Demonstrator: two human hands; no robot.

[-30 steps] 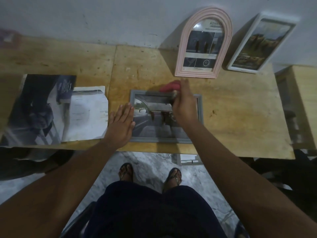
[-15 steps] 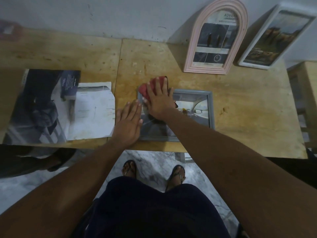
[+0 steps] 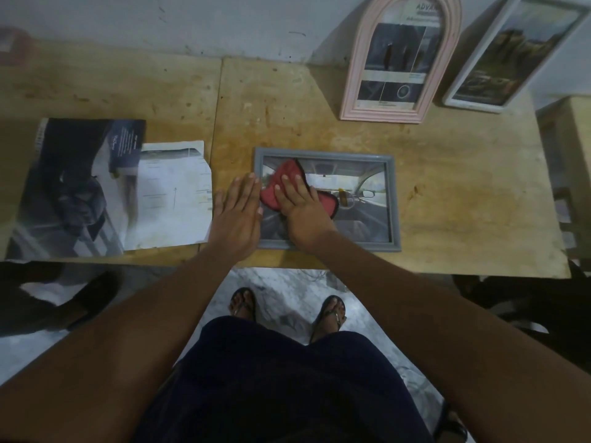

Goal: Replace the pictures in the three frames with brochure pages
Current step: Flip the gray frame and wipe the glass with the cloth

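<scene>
The wooden table [image 3: 463, 193] fills the middle band of the picture. The open brochure [image 3: 80, 187] lies flat at centre left, and a loose page [image 3: 172, 193] overlaps its right edge.

The grey frame [image 3: 395, 199] lies face up just right of centre, close to the table's lower edge and straight ahead of the person. Its long axis runs left to right across the picture. It shows a car-interior print, so it seems to be filled already.

The pink arched frame [image 3: 353, 78] leans on the wall at upper right and holds a printed page. The white frame [image 3: 476, 103] leans just beside it in the far upper-right corner, and its print is too dim to read.

The left hand [image 3: 238, 212] lies flat on the table with its fingers straight and close together. Its side rests along the grey frame's left short rim, apparently to brace it.

The right hand [image 3: 302, 206] is spread flat over the red cloth [image 3: 287, 171], pressing it onto the left part of the glass. It is not gripping the cloth.

The two hands sit side by side, almost touching. The rest of the glass stretches away to the right of the cloth. A wiping stroke would therefore probably run rightward along the long axis. The right hand is the better placed to make it, while the left hand keeps the frame from sliding.
</scene>
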